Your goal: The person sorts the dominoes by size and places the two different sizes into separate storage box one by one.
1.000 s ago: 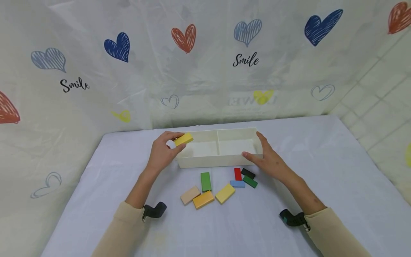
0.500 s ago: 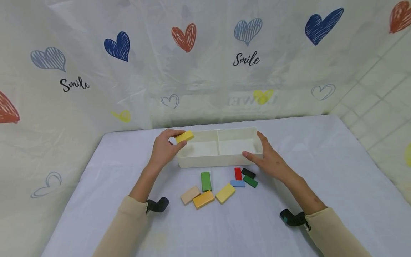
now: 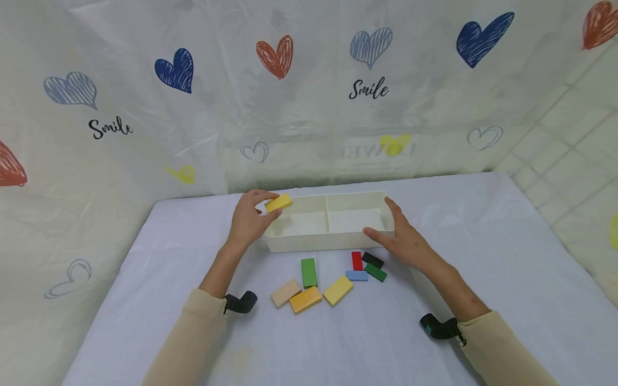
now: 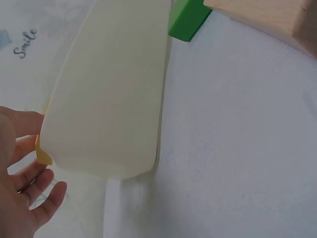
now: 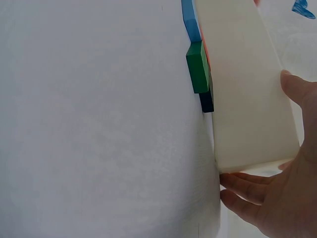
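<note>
My left hand (image 3: pixel 245 222) pinches a yellow block (image 3: pixel 278 203) between thumb and fingers, at the left end of a white two-compartment box (image 3: pixel 314 243). In the left wrist view only a sliver of the yellow block (image 4: pixel 43 156) shows past the box's wall (image 4: pixel 109 99). With thumb against the front wall and fingers about the end, my right hand (image 3: pixel 409 242) holds the box's right end. In the right wrist view, the right hand (image 5: pixel 292 198) spans that corner of the box (image 5: pixel 247 99). Both compartment floors look bare.
Before the box lie light green (image 3: pixel 309 273), wooden (image 3: pixel 286 293), orange (image 3: pixel 306 300) and yellow (image 3: pixel 338 291) blocks. Smaller red (image 3: pixel 357 261), black (image 3: pixel 373 260), dark green (image 3: pixel 375 272) and blue (image 3: pixel 357 275) blocks cluster near its right front. A patterned sheet (image 3: pixel 309 107) hangs behind the table.
My left hand has risen slightly in the head view, toward the box's far side, with the yellow block still pinched. The right hand, the box and the other blocks stay put.
</note>
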`<state>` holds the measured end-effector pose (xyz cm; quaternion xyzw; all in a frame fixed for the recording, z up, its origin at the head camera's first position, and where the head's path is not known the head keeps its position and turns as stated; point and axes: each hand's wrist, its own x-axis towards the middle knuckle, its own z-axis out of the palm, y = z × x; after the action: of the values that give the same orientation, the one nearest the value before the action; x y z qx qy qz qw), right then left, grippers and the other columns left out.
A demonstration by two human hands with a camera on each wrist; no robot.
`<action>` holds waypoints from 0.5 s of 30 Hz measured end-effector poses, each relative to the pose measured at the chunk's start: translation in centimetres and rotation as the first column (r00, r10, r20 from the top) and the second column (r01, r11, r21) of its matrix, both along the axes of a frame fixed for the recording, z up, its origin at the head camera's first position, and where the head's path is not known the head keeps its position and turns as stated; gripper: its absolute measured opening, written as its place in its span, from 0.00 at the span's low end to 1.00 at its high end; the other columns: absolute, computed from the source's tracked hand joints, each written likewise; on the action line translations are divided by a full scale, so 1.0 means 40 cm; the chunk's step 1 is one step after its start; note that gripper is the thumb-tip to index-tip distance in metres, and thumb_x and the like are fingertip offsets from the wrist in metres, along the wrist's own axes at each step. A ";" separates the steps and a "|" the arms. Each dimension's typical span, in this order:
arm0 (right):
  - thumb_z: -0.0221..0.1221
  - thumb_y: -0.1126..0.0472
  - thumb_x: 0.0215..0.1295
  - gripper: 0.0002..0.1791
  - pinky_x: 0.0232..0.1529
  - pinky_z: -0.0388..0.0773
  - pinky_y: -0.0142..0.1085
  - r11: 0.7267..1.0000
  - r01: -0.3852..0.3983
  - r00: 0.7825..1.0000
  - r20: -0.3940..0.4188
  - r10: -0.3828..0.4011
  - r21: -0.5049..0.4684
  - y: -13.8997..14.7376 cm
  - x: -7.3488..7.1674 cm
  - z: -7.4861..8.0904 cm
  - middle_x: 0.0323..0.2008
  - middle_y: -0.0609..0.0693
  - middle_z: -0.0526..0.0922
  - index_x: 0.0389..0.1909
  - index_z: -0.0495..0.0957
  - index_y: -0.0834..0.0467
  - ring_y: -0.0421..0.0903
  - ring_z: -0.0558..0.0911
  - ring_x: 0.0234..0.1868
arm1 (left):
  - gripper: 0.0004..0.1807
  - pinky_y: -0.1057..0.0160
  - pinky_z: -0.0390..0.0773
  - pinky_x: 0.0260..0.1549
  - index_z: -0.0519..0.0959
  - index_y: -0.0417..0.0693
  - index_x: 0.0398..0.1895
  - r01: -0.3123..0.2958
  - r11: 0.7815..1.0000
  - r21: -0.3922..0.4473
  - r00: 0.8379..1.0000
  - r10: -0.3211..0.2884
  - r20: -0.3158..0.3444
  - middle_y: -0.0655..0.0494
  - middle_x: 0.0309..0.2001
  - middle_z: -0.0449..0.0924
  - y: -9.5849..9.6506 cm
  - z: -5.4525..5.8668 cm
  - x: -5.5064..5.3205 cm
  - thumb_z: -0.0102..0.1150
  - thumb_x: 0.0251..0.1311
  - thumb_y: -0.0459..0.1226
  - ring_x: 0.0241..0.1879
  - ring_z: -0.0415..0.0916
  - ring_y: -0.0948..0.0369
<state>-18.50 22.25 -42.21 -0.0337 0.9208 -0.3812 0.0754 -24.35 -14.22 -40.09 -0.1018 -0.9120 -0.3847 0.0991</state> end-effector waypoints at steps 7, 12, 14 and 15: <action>0.58 0.28 0.67 0.63 0.72 0.59 0.74 1.000 0.004 1.000 0.001 -0.004 -0.003 -0.002 0.001 0.000 0.84 0.64 0.45 0.85 0.28 0.49 0.69 0.56 0.79 | 0.18 0.50 0.83 0.51 0.86 0.50 0.57 0.007 1.000 0.013 0.999 -0.008 0.045 0.49 0.60 0.81 -0.002 -0.005 -0.008 0.71 0.63 0.38 0.65 0.75 0.50; 0.58 0.28 0.67 0.63 0.72 0.58 0.74 1.000 0.002 1.000 0.004 -0.002 0.003 -0.003 0.001 0.003 0.84 0.64 0.43 0.85 0.27 0.48 0.70 0.54 0.80 | 0.10 0.50 0.84 0.49 0.88 0.48 0.49 -0.009 1.000 0.023 1.000 0.009 0.029 0.49 0.57 0.85 -0.004 -0.007 -0.014 0.67 0.67 0.36 0.62 0.78 0.50; 0.58 0.28 0.67 0.63 0.73 0.57 0.74 1.000 0.004 1.000 0.005 -0.004 0.001 -0.003 0.001 0.004 0.84 0.63 0.43 0.85 0.27 0.48 0.69 0.54 0.81 | 0.10 0.50 0.84 0.50 0.88 0.48 0.50 -0.024 0.999 0.025 0.999 0.023 0.027 0.49 0.58 0.84 -0.005 -0.011 -0.015 0.66 0.68 0.36 0.61 0.78 0.50; 0.58 0.28 0.67 0.63 0.73 0.57 0.74 1.000 0.004 1.000 0.004 -0.004 0.000 -0.003 0.001 0.004 0.84 0.63 0.43 0.85 0.27 0.48 0.69 0.54 0.81 | 0.11 0.50 0.84 0.50 0.87 0.48 0.52 -0.031 0.999 0.024 0.999 0.030 0.029 0.49 0.59 0.83 -0.006 -0.014 -0.015 0.65 0.68 0.36 0.61 0.78 0.50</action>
<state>-18.44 22.13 -42.04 -0.0312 0.9207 -0.3813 0.0767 -24.95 -14.45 -40.66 -0.0812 -0.9100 -0.3958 0.0932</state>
